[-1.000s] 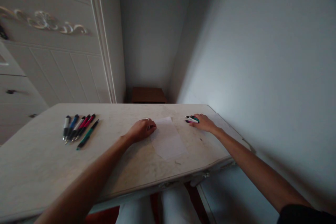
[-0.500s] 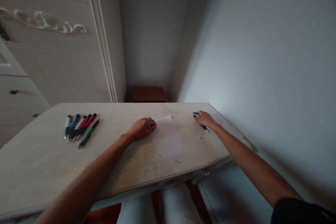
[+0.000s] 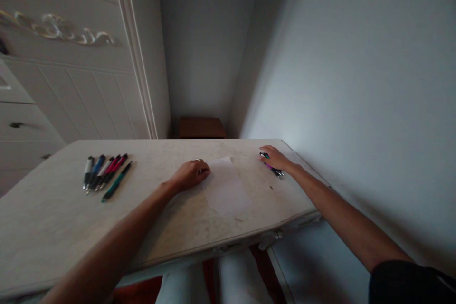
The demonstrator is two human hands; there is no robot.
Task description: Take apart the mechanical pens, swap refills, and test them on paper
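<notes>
My left hand (image 3: 191, 174) rests on the table at the left edge of a sheet of lined white paper (image 3: 228, 187). Its fingers are loosely curled, with nothing visible in them. At the right side of the table, my right hand (image 3: 273, 158) has its fingers around a small bunch of pens (image 3: 276, 171), with purple and teal parts and dark ends poking out. The palm hides part of them. Far to the left lie several click pens (image 3: 107, 171) in white, blue and pink, side by side. A teal pen (image 3: 117, 181) lies slanted just right of them.
The worn white table (image 3: 171, 242) has a curved front edge above my legs. A grey wall (image 3: 338, 80) runs close along its right side. Beyond the far edge stands a low brown wooden piece (image 3: 201, 127). White panelled furniture (image 3: 78, 90) rises at the left.
My right hand has shifted its fingers on the pens, so a purple part now shows. The left hand stays by the paper. The whole view has slid slightly.
</notes>
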